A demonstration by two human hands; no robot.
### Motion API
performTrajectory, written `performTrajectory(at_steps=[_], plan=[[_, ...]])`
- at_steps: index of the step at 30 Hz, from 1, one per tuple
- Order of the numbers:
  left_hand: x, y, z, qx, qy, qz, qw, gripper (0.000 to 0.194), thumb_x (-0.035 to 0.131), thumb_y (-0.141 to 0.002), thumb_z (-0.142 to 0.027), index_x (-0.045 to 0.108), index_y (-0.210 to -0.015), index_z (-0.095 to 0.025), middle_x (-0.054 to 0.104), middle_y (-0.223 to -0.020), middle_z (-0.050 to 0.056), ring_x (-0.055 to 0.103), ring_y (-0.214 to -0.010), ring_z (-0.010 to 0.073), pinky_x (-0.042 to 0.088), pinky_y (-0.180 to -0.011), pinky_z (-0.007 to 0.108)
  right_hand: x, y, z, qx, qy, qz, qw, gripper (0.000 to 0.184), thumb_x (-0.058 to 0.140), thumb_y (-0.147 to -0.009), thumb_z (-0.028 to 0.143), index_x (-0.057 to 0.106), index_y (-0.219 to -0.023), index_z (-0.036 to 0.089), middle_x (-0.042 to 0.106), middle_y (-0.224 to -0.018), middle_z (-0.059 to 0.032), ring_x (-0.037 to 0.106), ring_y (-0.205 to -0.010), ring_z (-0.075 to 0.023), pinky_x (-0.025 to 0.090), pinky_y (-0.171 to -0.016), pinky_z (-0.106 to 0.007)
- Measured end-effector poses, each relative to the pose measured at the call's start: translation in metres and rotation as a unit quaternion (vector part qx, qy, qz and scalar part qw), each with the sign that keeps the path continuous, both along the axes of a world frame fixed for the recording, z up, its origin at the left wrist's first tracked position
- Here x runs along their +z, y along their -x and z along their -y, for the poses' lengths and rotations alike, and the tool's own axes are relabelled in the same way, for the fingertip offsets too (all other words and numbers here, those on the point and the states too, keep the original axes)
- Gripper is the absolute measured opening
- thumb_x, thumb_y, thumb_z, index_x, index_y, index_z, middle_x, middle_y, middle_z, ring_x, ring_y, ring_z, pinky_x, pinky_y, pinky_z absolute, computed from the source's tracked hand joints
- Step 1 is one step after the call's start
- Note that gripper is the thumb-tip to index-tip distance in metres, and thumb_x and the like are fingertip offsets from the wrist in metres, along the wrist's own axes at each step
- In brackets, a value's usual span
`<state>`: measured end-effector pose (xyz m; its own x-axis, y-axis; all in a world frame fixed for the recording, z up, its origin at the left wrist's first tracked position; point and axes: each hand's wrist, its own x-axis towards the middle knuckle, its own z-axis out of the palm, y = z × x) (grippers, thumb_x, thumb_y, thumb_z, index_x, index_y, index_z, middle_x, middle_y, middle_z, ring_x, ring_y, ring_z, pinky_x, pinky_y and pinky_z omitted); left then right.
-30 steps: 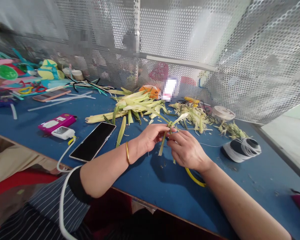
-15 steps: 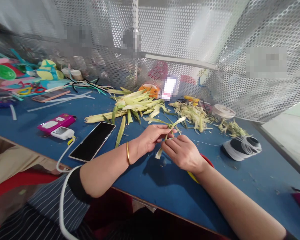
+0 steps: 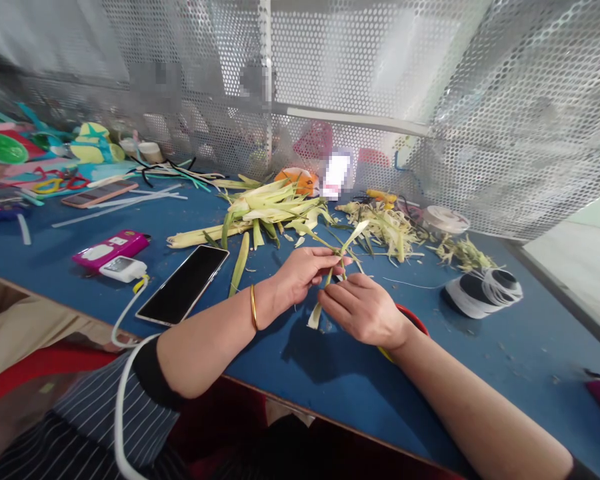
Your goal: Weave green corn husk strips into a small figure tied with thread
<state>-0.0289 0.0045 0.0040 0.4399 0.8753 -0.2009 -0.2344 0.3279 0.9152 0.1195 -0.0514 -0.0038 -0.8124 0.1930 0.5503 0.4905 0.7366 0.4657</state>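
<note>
Left hand (image 3: 305, 270), frame center: thumb and fingers clamped on the husk strips (image 3: 355, 235) at their crossing. Right hand (image 3: 363, 312), just below and to the right: fingers curled together, pinching a strand beneath the crossing; exact fingertip contact hidden by the knuckles. Strips sit mid-frame, held above the blue table (image 3: 145, 230); one loose end fans to upper right, another hangs toward lower left. Husk pile (image 3: 270, 201) just above center, shredded husk (image 3: 387, 230) to its right. Thread spool (image 3: 463, 297) on its side, right of frame, loose thread trailing left. Black-screen phone (image 3: 184, 285) left of center, near the left forearm; pink box (image 3: 111, 250) beyond it at left. Red-and-yellow ring (image 3: 414, 319) partly hidden by the right wrist.
</note>
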Motion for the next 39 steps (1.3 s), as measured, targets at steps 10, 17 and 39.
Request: performTrajectory(at_steps=[10, 17, 39], plan=[[0.010, 0.001, 0.000, 0.030, -0.009, 0.021, 0.999, 0.006, 0.067, -0.071, -0.011, 0.072, -0.075, -0.011, 0.068, -0.082, 0.006, 0.047, -0.054, 0.0040, 0.017, -0.041, 0.020, 0.001, -0.004, -0.010, -0.226, 0.450, -0.366, 0.783, 0.035, 0.054, -0.091, 0.046, 0.059, -0.067, 0.020, 0.059, -0.059, 0.0007, 0.049, -0.054, -0.0132, 0.035, -0.053, -0.026], [0.011, 0.000, 0.002, 0.069, -0.040, -0.020, 0.997, 0.008, 0.077, -0.064, -0.016, 0.072, -0.068, -0.012, 0.054, -0.058, -0.001, 0.043, -0.052, 0.0058, 0.021, -0.043, 0.020, -0.002, -0.002, -0.012, -0.181, 0.534, -0.360, 0.744, 0.031, 0.047, -0.090, 0.035, 0.058, -0.064, 0.020, 0.064, -0.066, -0.0009, 0.057, -0.065, -0.0152, 0.040, -0.064, -0.027], [0.016, 0.004, 0.001, 0.046, -0.016, -0.043, 0.998, 0.023, 0.084, -0.056, -0.017, 0.068, -0.073, -0.015, 0.053, -0.057, -0.005, 0.042, -0.055, 0.0066, 0.026, -0.053, 0.023, 0.019, -0.021, -0.014, -0.136, 0.614, -0.332, 0.703, 0.023, 0.045, -0.073, 0.025, 0.065, -0.063, 0.018, 0.059, -0.062, -0.0005, 0.050, -0.060, -0.0148, 0.037, -0.059, -0.028]])
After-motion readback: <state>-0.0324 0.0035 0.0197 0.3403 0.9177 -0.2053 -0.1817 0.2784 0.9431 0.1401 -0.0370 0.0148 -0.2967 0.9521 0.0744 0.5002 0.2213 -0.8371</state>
